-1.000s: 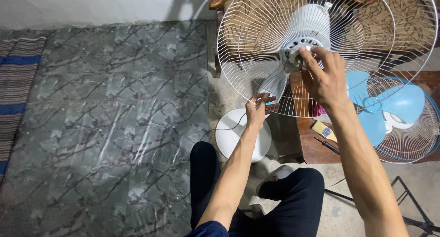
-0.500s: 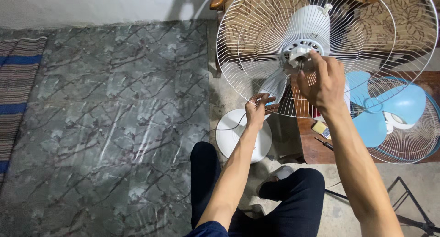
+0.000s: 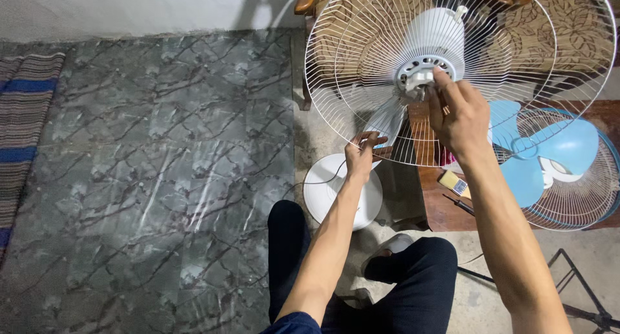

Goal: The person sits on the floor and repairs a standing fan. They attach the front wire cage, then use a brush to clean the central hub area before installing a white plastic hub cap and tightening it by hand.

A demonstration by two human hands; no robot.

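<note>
- The white wire fan guard (image 3: pixel 387 63) is a round cage of thin spokes running out from the middle to an outer ring; it stands tilted up before the person, over the concrete strip beside the grey marbled floor sheet (image 3: pixel 161 153).
- At its centre sits the white motor housing (image 3: pixel 439 40), with a ringed grey-white hub (image 3: pixel 420 76) facing the camera.
- The left hand (image 3: pixel 361 154) is clenched around the lower rim wires of the guard, thumb over the top.
- The right hand (image 3: pixel 458 114) is raised to the hub, fingers curled, with the forefinger and thumb pinched on the small part at the hub's centre; I cannot tell how firmly it is held.
- Below the guard, the round white fan base (image 3: pixel 336 192) lies on the floor just ahead of the person's dark trouser legs.
- To the right stands a second fan with pale blue blades (image 3: pixel 555 153) inside its own grille, beside a low wooden table (image 3: pixel 445 211) bearing a small brush.
- A striped mat (image 3: pixel 22 114) lies at the far left.
- Against half a second ago, the right hand has shifted slightly left and up onto the hub's centre, its fingers more tightly gathered; the left hand's grip and the guard's place have stayed the same.
</note>
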